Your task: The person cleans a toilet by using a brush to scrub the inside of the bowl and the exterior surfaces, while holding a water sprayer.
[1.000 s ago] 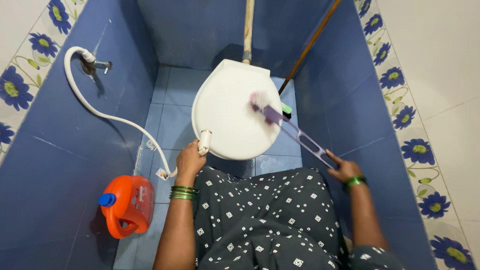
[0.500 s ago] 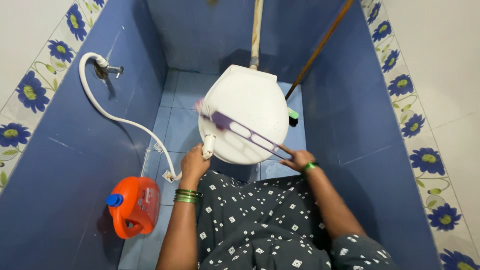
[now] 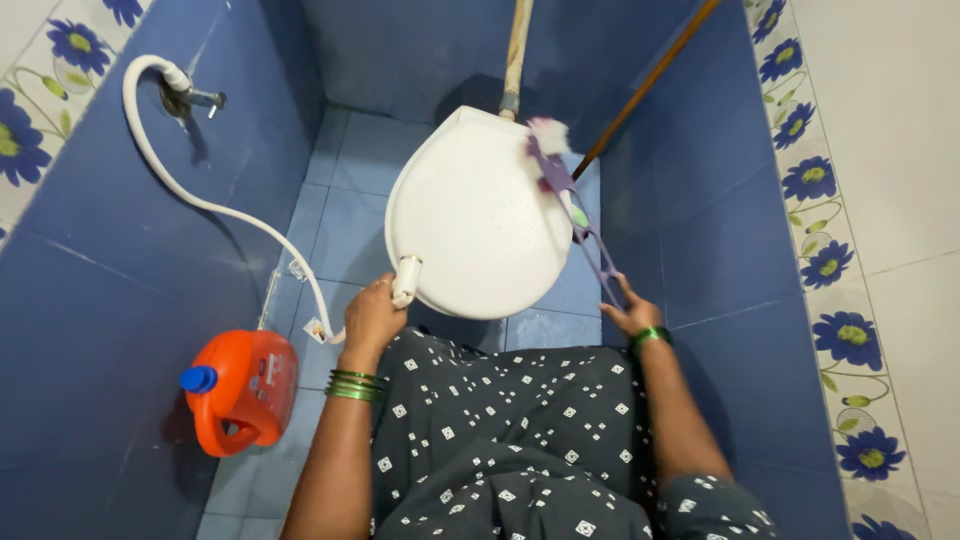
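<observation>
— What is the right hand (image 3: 632, 316) doing?

— Its grip is closed around the end of a purple brush (image 3: 572, 210) with a slotted handle. The handle runs up and away from the hand, along the right edge of the toilet lid (image 3: 470, 215). The pale bristles at the far end sit at the lid's back right corner, blurred, near the pipe (image 3: 517, 50) that rises behind the toilet.

— And the left hand (image 3: 372, 318)?

— Its grip is clamped on the white spray nozzle (image 3: 405, 280), which touches the lid's front left edge. A white hose (image 3: 215, 208) runs from the nozzle across the blue floor (image 3: 345, 235) and climbs the left wall to a tap (image 3: 190, 97).

— Is the lid open?

— No, it is shut, white and speckled with small drops.

— What else is about?

— An orange jug (image 3: 240, 390) with a blue cap stands on the floor at the left, well apart from the toilet. A brown stick (image 3: 650, 85) leans against the wall at the right, its lower end just beside the brush. Green bangles (image 3: 352, 385) circle the left wrist, and a green one (image 3: 650, 337) the right. A dark dress with white squares (image 3: 510, 440) fills the lower middle of the view.
</observation>
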